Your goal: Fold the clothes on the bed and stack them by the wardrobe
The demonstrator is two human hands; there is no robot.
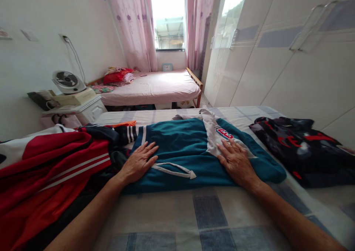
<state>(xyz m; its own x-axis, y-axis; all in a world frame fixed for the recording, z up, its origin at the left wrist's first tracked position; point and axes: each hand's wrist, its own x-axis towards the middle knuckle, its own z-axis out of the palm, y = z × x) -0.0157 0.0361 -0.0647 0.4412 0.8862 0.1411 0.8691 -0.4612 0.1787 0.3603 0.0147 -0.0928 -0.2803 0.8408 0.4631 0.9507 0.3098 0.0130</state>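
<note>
A teal and light grey garment (177,132) lies spread across the bed in front of me. It has a white-striped band at its left end, a white-edged slit like a pocket, and a red and navy number on the grey part. My left hand (141,161) rests flat on its left end, fingers stretched out. On the right, my right hand (235,160) lies flat with fingers spread, over the edge where the grey part meets the teal. Neither hand grips the cloth. The garment's underside is hidden.
A pile of red, orange and dark clothes (69,158) is at the left. Dark printed clothing (305,151) lies folded at the right on the checked bedsheet (177,221). Beyond are a cabinet with a fan (68,81), a pink bed (158,88) and a white wardrobe (266,66).
</note>
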